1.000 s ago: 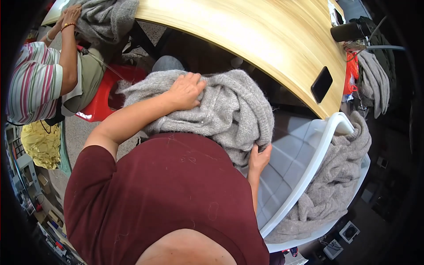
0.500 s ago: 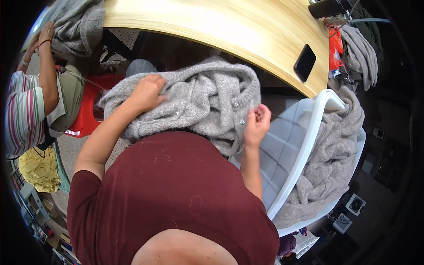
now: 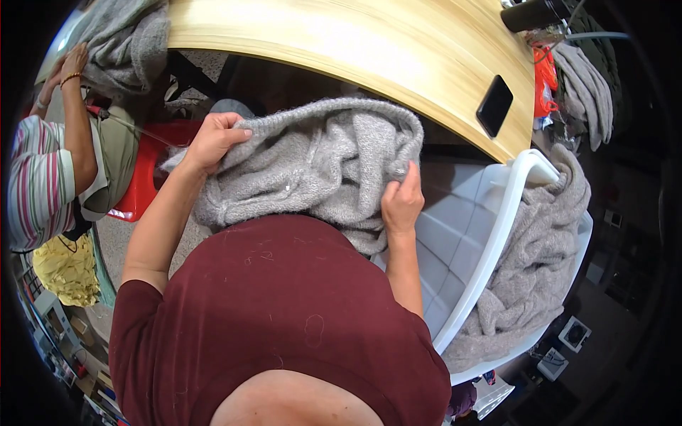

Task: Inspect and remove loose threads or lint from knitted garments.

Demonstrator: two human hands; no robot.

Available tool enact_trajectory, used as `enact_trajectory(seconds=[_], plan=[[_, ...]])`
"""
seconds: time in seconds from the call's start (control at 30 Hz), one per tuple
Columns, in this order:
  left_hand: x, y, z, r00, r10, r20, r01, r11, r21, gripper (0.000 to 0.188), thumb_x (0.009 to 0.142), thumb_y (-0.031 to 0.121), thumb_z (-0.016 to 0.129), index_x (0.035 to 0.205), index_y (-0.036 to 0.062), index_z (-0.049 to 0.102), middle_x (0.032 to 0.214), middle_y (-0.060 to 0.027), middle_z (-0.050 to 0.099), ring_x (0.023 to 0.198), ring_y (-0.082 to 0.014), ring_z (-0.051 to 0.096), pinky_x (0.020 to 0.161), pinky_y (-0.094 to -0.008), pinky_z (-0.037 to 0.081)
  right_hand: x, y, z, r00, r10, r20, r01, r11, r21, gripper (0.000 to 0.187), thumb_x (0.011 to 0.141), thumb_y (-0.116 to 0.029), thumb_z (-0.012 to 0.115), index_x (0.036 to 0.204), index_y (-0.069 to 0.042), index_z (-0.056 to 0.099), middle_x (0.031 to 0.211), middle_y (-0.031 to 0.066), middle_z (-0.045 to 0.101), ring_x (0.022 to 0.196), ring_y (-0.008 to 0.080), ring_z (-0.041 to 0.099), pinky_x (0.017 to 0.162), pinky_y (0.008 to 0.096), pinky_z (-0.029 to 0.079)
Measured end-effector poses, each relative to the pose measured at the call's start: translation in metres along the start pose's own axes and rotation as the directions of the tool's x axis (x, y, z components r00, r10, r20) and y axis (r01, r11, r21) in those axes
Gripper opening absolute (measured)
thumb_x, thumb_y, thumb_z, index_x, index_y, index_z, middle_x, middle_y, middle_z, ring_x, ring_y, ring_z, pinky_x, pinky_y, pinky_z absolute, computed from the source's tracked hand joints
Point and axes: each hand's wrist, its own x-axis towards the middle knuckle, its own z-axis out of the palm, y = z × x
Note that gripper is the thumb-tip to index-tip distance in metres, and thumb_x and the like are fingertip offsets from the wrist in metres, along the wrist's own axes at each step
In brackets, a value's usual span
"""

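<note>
A grey knitted garment (image 3: pixel 305 167) lies bunched over my lap, below the table's front edge. Its ribbed band runs along the far side, stretched between my two hands. My left hand (image 3: pixel 217 140) is closed on the band at its left end, thumb on top. At the right end, my right hand (image 3: pixel 403 202) grips the ribbed edge, with the thumb and index finger upward. Small shiny spots show on the knit near the middle. The lower folds rest against my maroon shirt (image 3: pixel 284 298).
A pale wooden table (image 3: pixel 341 42) spans the front, with a black phone (image 3: pixel 494 106) near its right edge. At my right stands a white plastic bin (image 3: pixel 490 263) with grey knitwear (image 3: pixel 533 263) beside it. A co-worker (image 3: pixel 50 170) sits at the left by a red stool (image 3: pixel 149 163).
My left hand has moved up and left and taken hold of the ribbed band. My right hand has closed on the edge, which is now drawn straighter; the shiny buttons there are covered.
</note>
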Motion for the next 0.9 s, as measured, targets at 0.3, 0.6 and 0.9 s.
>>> enact_trajectory(seconds=[0.3, 0.6, 0.9], plan=[[-0.017, 0.011, -0.001, 0.997, -0.024, 0.077, 0.049, 0.942, -0.332, 0.007, 0.073, 0.002, 0.061, 0.07, 0.0055, 0.055, 0.062, 0.0015, 0.055, 0.049, -0.0026, 0.043, 0.044, -0.0166, 0.031, 0.018, -0.038, -0.038, 0.981, -0.133, -0.142, 0.168, 0.946, 0.276, 0.03, 0.077, -0.002, 0.054, 0.106, 0.005, 0.047, 0.091, 0.0202, 0.057, 0.074, 0.0326, 0.06, 0.065, 0.0369, 0.047], [-0.028, 0.037, 0.035, 0.982, 0.107, 0.159, -0.029, 0.904, -0.426, 0.004, 0.073, 0.0, 0.061, 0.077, 0.0006, 0.059, 0.072, -0.0032, 0.06, 0.062, -0.0069, 0.054, 0.059, -0.0204, 0.044, 0.051, -0.107, -0.066, 0.731, -0.682, 0.024, 0.392, 0.449, 0.803, 0.032, 0.063, 0.004, 0.058, 0.094, 0.01, 0.053, 0.071, 0.0174, 0.056, 0.055, 0.0312, 0.054, 0.054, 0.0376, 0.044], [-0.032, 0.021, 0.048, 0.977, 0.052, 0.207, 0.036, 0.915, -0.402, 0.005, 0.077, 0.004, 0.059, 0.073, 0.0016, 0.06, 0.068, 0.0008, 0.058, 0.06, -0.0023, 0.049, 0.054, -0.0166, 0.038, 0.049, -0.124, -0.003, 0.798, -0.597, -0.083, 0.533, 0.634, 0.56, 0.032, 0.059, 0.008, 0.059, 0.09, 0.001, 0.055, 0.077, 0.0128, 0.056, 0.062, 0.025, 0.056, 0.05, 0.0308, 0.046]])
